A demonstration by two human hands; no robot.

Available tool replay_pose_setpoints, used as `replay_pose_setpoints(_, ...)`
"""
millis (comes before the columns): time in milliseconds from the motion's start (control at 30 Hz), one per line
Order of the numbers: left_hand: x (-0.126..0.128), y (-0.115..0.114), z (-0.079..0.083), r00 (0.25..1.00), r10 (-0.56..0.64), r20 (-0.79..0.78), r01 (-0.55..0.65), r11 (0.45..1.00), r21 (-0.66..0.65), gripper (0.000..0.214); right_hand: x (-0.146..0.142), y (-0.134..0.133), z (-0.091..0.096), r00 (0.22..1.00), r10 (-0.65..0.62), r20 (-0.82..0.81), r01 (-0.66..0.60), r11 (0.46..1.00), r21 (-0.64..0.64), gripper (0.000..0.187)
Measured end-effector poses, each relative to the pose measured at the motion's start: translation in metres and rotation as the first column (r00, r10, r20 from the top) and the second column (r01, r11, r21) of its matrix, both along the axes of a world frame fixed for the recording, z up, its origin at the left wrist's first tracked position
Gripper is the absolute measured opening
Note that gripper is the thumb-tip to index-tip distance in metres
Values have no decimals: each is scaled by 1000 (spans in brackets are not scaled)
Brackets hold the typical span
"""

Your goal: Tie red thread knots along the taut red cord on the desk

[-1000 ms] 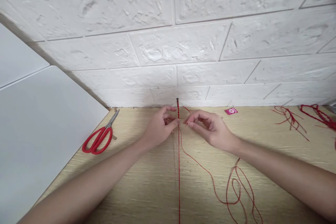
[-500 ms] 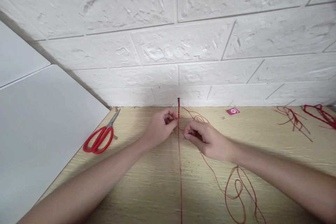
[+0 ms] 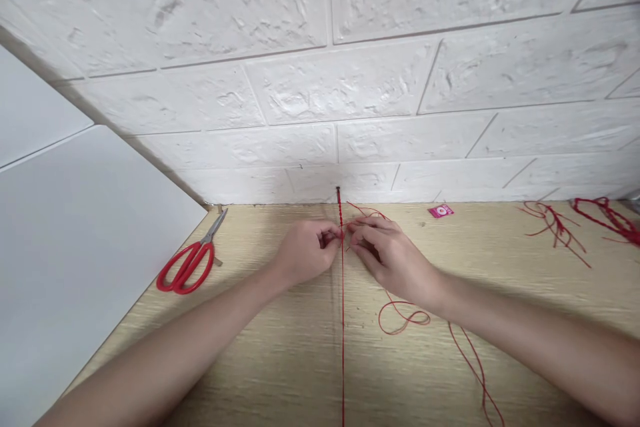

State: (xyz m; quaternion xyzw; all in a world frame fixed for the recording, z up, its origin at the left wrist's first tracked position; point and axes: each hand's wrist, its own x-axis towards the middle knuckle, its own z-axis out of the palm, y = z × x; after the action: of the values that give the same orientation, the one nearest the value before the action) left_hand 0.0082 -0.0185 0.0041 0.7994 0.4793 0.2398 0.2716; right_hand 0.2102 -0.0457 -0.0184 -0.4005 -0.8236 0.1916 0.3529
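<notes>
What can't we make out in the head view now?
All head view:
Left hand, right hand: what exactly each pinches; too fine to see.
Straight red cord: near end, cut off by bottom edge.
Loose red cord: stretch hidden behind right forearm.
Pink packet: print too small.
Braided red bundle: cut by right edge.

I make out one camera, worn on the person's head, looking forward and down over the left forearm and right forearm, which run in from the lower corners. It faces the white wall nearly straight on, so that wall fills the upper half of the frame and the bench most of the lower. It's close enough to keep the left hand and right hand near mid-frame, yet wide enough to take in the white panel at far left.
</notes>
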Motion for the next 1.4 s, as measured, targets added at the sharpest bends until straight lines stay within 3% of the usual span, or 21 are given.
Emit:
replay_pose_setpoints(133, 0, 1, 1, 1000, -9, 1, 10, 999, -36, 10, 0, 0, -4, 999, -42, 22, 43, 999, -29, 13)
replay_pose_setpoints(333, 0, 1, 1, 999, -40, -36, 39, 999, -23, 32, 0, 1, -5, 998, -55, -23, 55, 998, -6, 12)
replay_pose_setpoints(533, 1, -2, 0, 999, -40, 21, 40, 999, -1, 19, 0, 1, -3, 997, -65, -35, 64, 998, -21, 13)
replay_pose_setpoints(700, 0, -2, 2, 991, -132, -4, 132, 991, 11, 22, 0, 1, -1, 995, -49, -92, 43, 997, -70, 12)
replay_pose_setpoints(833, -1, -1, 3, 985, -142, 95, 145, 989, -21, 21, 0, 2, 0, 994, -53, -94, 44, 994, -101, 10)
replay_pose_setpoints(967, -3, 2, 4, 954, -9, 300, 60, 985, -159, 13, 0, 2, 2, 996, -45, -79, 36, 993, -109, 11)
replay_pose_setpoints(1067, -1, 7, 4, 838, 225, 498, -86, 954, -286, 16, -1, 1, 4, 996, -65, -65, 58, 993, -101, 10)
replay_pose_setpoints(1133, 1, 11, 4, 660, 372, 653, -149, 916, -371, 15, -1, 1, 5, 996, -68, -57, 63, 993, -96, 10)
replay_pose_setpoints(1233, 2, 18, 7, 394, 487, 779, -84, 863, -497, 15, -1, 2, 6, 997, -52, -56, 46, 995, -92, 11)
replay_pose_setpoints(1300, 3, 21, 10, 330, 541, 774, -50, 828, -558, 16, -1, 3, 5, 998, -41, -56, 36, 996, -87, 11)
replay_pose_setpoints(1400, 3, 19, 17, 365, 564, 741, -96, 814, -572, 21, 0, 3, 3, 998, -39, -51, 35, 997, -71, 11)
